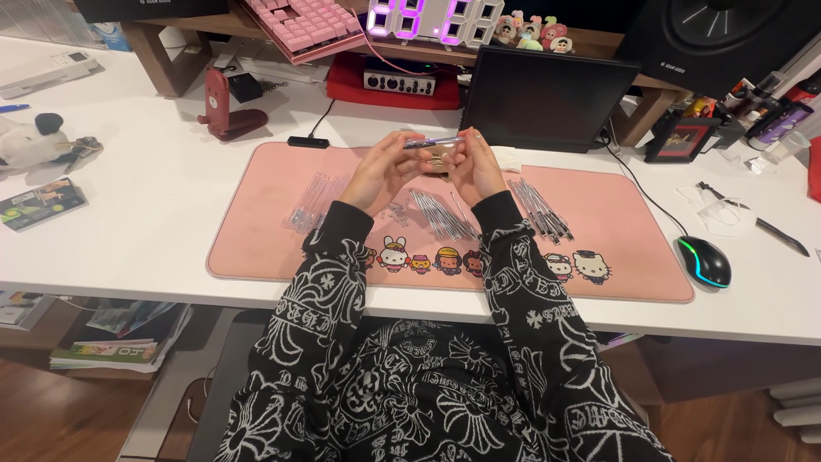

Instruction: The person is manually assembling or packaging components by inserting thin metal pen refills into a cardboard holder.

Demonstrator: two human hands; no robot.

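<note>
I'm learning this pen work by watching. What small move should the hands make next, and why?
Probably press the pen together: both hands, left hand and right hand, hold it level above the pink mat, with sorted pen parts lying below.

A white bench (171, 205) carries a pink mat (616, 222) with small cartoon figures along its near edge. A black mouse (703, 261) with a glowing green rim sits just right of the mat. Behind the mat stands a dark tablet screen (547, 98), tilted back. A wooden shelf (171, 64) at the back holds a pink keyboard (299, 26), a glowing digital clock (436, 19) and a row of tiny figurines (530, 32). A red stand (224, 109) sits left of centre, and a plush toy (30, 137) lies at the far left.
</note>
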